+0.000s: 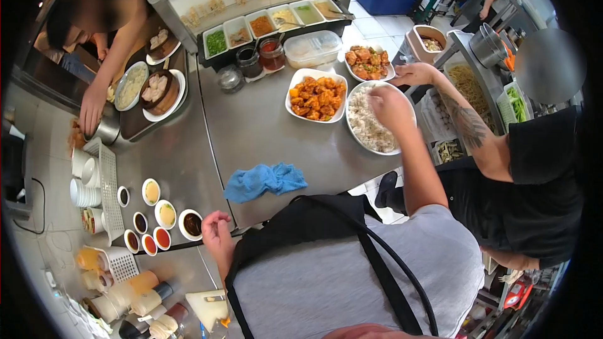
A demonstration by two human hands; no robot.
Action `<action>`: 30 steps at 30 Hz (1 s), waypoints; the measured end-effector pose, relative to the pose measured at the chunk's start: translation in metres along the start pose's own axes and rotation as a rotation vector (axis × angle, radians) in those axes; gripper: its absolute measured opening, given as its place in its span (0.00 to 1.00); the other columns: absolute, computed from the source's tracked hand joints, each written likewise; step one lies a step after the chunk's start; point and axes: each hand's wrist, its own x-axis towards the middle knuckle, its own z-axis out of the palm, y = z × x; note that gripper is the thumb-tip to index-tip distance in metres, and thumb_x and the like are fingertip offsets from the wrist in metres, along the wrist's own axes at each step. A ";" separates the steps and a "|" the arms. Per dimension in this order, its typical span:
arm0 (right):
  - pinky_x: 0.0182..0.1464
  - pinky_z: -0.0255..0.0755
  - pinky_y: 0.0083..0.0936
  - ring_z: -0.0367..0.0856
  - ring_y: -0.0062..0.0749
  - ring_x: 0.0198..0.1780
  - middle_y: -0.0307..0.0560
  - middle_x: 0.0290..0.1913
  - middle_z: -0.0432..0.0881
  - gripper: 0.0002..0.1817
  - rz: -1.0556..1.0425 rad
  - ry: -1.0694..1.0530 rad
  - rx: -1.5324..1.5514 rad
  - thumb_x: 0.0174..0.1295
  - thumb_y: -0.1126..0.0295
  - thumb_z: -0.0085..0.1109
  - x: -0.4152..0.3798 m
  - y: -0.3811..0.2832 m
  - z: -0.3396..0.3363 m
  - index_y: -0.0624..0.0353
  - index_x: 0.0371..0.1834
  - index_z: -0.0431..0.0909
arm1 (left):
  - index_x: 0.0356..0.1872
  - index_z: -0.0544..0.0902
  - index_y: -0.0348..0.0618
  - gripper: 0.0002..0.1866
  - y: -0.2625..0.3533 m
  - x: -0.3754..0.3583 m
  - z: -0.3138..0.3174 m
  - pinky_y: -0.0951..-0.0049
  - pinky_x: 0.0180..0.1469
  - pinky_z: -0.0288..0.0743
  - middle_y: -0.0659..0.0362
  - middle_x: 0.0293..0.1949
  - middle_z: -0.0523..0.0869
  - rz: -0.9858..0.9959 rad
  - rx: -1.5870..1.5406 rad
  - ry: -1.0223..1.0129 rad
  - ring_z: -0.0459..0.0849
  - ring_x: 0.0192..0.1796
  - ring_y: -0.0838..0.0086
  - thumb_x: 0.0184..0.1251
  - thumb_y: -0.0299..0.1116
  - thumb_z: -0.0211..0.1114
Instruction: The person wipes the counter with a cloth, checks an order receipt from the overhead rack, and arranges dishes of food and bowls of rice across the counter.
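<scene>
My right hand (391, 105) is over a white bowl of rice (370, 122), its fingers curled and slightly blurred. Whether it holds a pinch of something, I cannot make out. Left of the rice stands a square white bowl of glazed orange-red pieces (316, 96). Behind it is a smaller white bowl of similar saucy pieces (367, 61), with a co-worker's hand (416, 75) at its rim. My left hand (217, 235) is loosely curled with nothing visible in it, beside a small dish of dark sauce (191, 225) at the counter's front edge.
A blue cloth (265, 182) lies on the steel counter (251, 144). Several sauce dishes (151, 192) stand at left. Topping tubs (261, 25), jars (271, 54) and a lidded container (312, 49) line the back. A person reaches through the hatch near a tray of steamers (160, 91).
</scene>
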 end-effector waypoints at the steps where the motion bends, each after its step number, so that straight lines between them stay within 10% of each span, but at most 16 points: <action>1: 0.41 0.68 0.34 0.74 0.42 0.38 0.53 0.34 0.75 0.10 0.125 -0.170 -0.225 0.48 0.66 0.50 0.001 0.023 -0.017 0.58 0.31 0.76 | 0.41 0.68 0.36 0.10 -0.003 0.008 0.010 0.77 0.40 0.67 0.56 0.31 0.74 -0.041 -0.031 -0.016 0.73 0.33 0.76 0.57 0.24 0.49; 6: 0.43 0.68 0.31 0.74 0.38 0.45 0.54 0.39 0.76 0.21 0.283 -0.071 0.091 0.51 0.66 0.46 0.043 0.163 0.013 0.61 0.49 0.68 | 0.45 0.66 0.37 0.14 -0.018 0.072 0.080 0.78 0.37 0.69 0.56 0.32 0.75 -0.236 -0.060 -0.203 0.74 0.32 0.77 0.58 0.30 0.52; 9: 0.36 0.70 0.30 0.77 0.30 0.35 0.45 0.37 0.76 0.23 0.679 -0.216 0.571 0.52 0.68 0.42 0.083 0.166 0.024 0.56 0.55 0.61 | 0.51 0.62 0.40 0.20 -0.033 0.115 0.138 0.80 0.32 0.69 0.57 0.31 0.75 -0.373 -0.051 -0.341 0.75 0.29 0.78 0.58 0.33 0.52; 14: 0.19 0.73 0.21 0.77 0.28 0.20 0.49 0.36 0.75 0.25 0.700 -0.520 1.191 0.54 0.74 0.42 0.118 0.213 0.077 0.60 0.57 0.52 | 0.51 0.60 0.45 0.19 -0.067 0.154 0.209 0.85 0.21 0.65 0.58 0.30 0.76 -0.637 0.017 -0.465 0.74 0.21 0.81 0.61 0.40 0.45; 20: 0.30 0.75 0.23 0.78 0.34 0.35 0.49 0.40 0.75 0.19 0.582 -0.572 1.351 0.56 0.71 0.45 0.112 0.221 0.079 0.61 0.52 0.61 | 0.43 0.65 0.39 0.12 -0.100 0.157 0.233 0.79 0.16 0.69 0.57 0.26 0.77 -0.509 0.043 -0.340 0.73 0.16 0.77 0.60 0.32 0.42; 22: 0.40 0.74 0.33 0.72 0.37 0.47 0.47 0.48 0.70 0.23 0.588 -0.447 1.252 0.55 0.67 0.49 0.105 0.216 0.073 0.60 0.54 0.60 | 0.39 0.67 0.36 0.11 -0.127 0.156 0.233 0.73 0.14 0.69 0.55 0.19 0.76 -0.277 0.488 -0.381 0.74 0.14 0.73 0.56 0.30 0.47; 24: 0.46 0.71 0.37 0.70 0.39 0.49 0.48 0.52 0.67 0.25 0.460 -0.505 1.358 0.55 0.67 0.50 0.101 0.183 0.051 0.58 0.56 0.58 | 0.35 0.70 0.33 0.13 -0.112 0.151 0.232 0.65 0.21 0.70 0.51 0.19 0.76 -0.504 0.214 -0.191 0.76 0.18 0.63 0.49 0.31 0.51; 30: 0.19 0.74 0.13 0.78 0.28 0.23 0.46 0.34 0.76 0.20 0.477 -0.383 1.227 0.51 0.72 0.44 0.125 0.197 0.042 0.58 0.51 0.62 | 0.37 0.66 0.33 0.11 -0.085 0.145 0.160 0.74 0.16 0.69 0.54 0.19 0.76 -0.483 0.163 -0.085 0.75 0.15 0.74 0.55 0.28 0.42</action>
